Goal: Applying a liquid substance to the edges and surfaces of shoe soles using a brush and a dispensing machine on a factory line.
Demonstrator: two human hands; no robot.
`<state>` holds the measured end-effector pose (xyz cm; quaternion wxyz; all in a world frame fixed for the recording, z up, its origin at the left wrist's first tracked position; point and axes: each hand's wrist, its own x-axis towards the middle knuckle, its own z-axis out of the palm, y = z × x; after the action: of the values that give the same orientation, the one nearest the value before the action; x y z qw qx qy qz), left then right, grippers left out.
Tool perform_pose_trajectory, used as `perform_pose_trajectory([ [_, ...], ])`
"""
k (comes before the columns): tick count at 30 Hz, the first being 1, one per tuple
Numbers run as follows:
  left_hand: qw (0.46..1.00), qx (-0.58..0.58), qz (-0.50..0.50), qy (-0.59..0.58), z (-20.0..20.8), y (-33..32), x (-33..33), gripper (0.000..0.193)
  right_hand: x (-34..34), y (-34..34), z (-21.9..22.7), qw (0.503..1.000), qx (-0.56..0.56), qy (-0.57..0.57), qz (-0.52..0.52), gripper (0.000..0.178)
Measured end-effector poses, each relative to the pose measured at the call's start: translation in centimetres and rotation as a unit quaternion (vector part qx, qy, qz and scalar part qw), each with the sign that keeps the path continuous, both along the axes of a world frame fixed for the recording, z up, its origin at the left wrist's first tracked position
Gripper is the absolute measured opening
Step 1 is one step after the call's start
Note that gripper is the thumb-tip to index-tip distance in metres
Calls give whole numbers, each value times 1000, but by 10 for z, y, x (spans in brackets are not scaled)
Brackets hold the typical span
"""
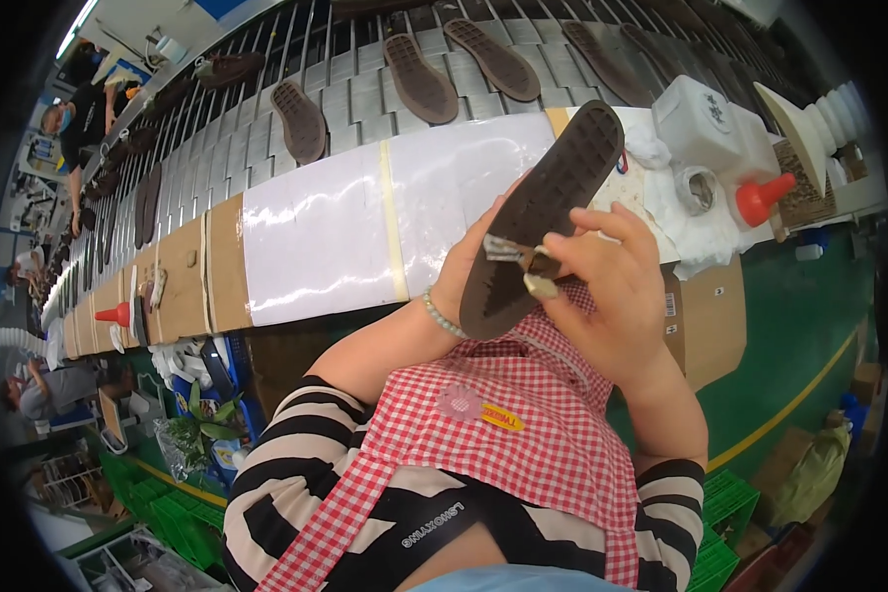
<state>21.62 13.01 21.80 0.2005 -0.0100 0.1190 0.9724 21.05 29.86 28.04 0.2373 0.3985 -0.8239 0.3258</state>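
A dark brown shoe sole (553, 178) is tilted up in front of me, its gridded inner side facing me. My left hand (457, 268) grips it from behind along its left edge, so most of the fingers are hidden. Pinched in my right hand (617, 296) is a small brush (508, 251) with pale bristles, which lie over the lower half of the sole. I cannot tell whether the bristles touch it. The fingers of my right hand seem to wear small pale covers at the tips.
Beyond the bench's white sheet (316, 227), several soles, one sole (419, 79) among them, lie on a slatted metal conveyor (355, 99). To the right stand a white plastic jug (699, 123), a roll of tape (699, 190) and a red-capped bottle (763, 200). A co-worker (84, 123) stands far left.
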Motion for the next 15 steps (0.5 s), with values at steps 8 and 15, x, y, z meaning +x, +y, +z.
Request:
perform_pose_trajectory([
  [8, 998, -34, -5, 61, -15, -5, 1, 44, 7, -1, -1, 998, 19, -26, 59, 46],
  [15, 998, -44, -15, 42, 5, -2, -3, 49, 17, -2, -3, 989, 59, -56, 119, 45],
])
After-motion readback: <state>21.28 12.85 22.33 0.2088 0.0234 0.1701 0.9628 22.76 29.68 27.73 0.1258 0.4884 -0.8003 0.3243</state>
